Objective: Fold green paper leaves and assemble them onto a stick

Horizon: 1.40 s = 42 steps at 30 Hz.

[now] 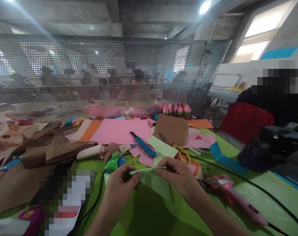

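Observation:
A light green sheet of craft foam or paper (156, 184) is held up over the green table, folded or bent along its top edge. My left hand (120, 183) pinches its left end between thumb and fingers. On the other end, my right hand (176, 175) has the same closed pinch. Just beyond my hands lie another pale green piece (163, 147), a blue box cutter (145, 146) with its dark blade out, and scissors with yellow handles (184, 154). Right of my right hand rests a pink hot glue gun (237, 195) with a red light on.
Pink sheet (121, 131), brown sheet (172, 128) and scraps (57, 147) cover the table's back and left. Black cables (257, 178) cross the top. Small pink-topped figures (180, 109) stand before a perforated metal screen (102, 75). A person (284, 98) sits right on a red chair (247, 121).

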Available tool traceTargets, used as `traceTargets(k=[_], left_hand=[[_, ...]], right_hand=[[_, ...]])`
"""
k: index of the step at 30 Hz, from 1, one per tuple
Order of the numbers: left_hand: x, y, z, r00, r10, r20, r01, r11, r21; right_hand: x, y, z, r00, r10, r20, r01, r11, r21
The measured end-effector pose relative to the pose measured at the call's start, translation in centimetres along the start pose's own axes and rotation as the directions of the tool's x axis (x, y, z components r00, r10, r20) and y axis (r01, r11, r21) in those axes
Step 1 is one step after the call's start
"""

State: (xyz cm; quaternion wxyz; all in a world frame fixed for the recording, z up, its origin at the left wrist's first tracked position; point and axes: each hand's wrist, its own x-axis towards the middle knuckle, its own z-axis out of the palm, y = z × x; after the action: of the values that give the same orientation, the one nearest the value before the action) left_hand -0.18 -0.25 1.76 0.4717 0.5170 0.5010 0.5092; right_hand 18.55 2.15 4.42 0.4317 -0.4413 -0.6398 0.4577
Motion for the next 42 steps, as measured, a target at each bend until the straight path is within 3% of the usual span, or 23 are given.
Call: traceTargets(k=[3,8,14,19,24,33,42], left_hand=[[0.1,0.03,-0.1,1.0,0.008,-0.015,-0.009,0.999,-0.051],[-0.02,-0.18,0.03,0.993,0.103,-0.057,-0.097,0.99,0.106],[0.16,0.3,0.1,0.998,0.052,-0.03,-0.055,0.991,-0.122],[0.14,0.59,-0.01,0.996,0.083,-0.031,-0.087,0.979,-0.186],[0.15,0.41,-0.13,0.986,0.148,-0.077,-0.157,0.979,-0.129],[0.28,0.67,-0.37,0.997,0.074,-0.009,-0.075,0.987,-0.144],[0.29,0.01,-0.46,0.993,0.104,-0.052,-0.109,0.99,-0.092]], right_hand=[[0.05,-0.15,-0.17,1.0,-0.016,0.017,0.017,0.999,-0.036],[-0.17,-0.18,0.08,0.998,-0.049,0.045,0.055,0.985,-0.164],[-0.22,-0.09,0.26,0.997,-0.069,-0.017,0.065,0.982,-0.175],[0.09,-0.15,-0.03,0.999,-0.043,-0.018,0.04,0.989,-0.141],[0.18,-0.06,-0.16,0.999,-0.033,-0.029,0.03,0.993,-0.114],[0.05,-0.29,-0.1,0.995,-0.103,-0.012,0.1,0.981,-0.167],[0.03,-0.07,-0.27,0.996,-0.087,0.004,0.087,0.983,-0.162]])
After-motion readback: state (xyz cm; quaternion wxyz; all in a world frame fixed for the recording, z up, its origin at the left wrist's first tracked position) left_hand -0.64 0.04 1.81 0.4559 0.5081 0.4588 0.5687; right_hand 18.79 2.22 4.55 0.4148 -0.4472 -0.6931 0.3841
